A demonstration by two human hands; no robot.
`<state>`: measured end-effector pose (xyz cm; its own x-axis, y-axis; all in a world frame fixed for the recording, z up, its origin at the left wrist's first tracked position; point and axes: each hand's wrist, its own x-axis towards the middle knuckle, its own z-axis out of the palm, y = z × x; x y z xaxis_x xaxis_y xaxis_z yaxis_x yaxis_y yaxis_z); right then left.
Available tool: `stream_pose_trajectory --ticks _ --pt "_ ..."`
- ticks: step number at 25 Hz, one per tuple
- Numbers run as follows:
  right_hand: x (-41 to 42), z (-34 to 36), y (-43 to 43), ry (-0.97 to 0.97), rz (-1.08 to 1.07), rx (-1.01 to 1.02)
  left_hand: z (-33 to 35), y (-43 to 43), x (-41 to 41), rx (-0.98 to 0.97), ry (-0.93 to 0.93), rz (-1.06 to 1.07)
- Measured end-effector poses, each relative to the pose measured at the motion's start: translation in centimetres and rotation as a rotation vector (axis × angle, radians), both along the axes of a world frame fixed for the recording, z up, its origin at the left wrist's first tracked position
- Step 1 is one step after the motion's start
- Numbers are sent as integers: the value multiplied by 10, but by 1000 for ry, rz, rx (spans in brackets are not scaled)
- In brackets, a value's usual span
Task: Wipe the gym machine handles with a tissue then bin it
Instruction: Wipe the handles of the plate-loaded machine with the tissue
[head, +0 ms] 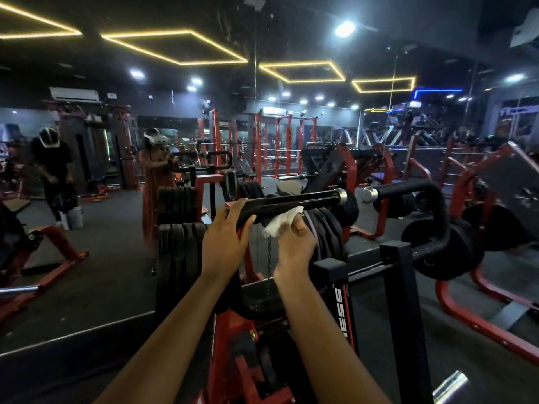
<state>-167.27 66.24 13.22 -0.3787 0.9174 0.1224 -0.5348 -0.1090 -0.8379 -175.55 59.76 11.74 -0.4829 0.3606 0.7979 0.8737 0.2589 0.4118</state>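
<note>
The left hand (226, 240) has its fingers curled over the left end of the black handle (294, 201), gripping it. The right hand (296, 249) pinches a crumpled white tissue (280, 223) between bent fingers and thumb, pressed to the underside of that handle near its middle. A second handle (408, 188) with a chrome cap faces it just beyond its right end, apart from both hands.

Dark gym floor (102, 258), red racks (284, 141) — yellow light strips (213, 62) on black ceiling (291, 24)
</note>
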Motion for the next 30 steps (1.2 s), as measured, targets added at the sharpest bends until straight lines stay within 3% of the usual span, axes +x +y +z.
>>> stream_pose_trajectory --ticks 2,5,8,12,17,23,30 --pt "16 5 6 -163 -170 272 -2 -2 0 42 -45 -52" --pt "33 39 29 -398 -404 915 -4 -1 -3 64 -69 -66" --pt "14 62 51 -687 -192 1536 -6 2 -4 93 -93 -67" --pt "1 58 69 -906 36 1937 -10 3 -8 114 -74 -90" --pt "28 78 128 -1103 -19 1958 -11 6 -10 95 -65 -37" --pt "3 78 93 -925 149 2037 -12 5 -10 99 -55 -59" --pt "39 76 158 -1232 -9 1975 -12 6 -10 89 -69 -41"
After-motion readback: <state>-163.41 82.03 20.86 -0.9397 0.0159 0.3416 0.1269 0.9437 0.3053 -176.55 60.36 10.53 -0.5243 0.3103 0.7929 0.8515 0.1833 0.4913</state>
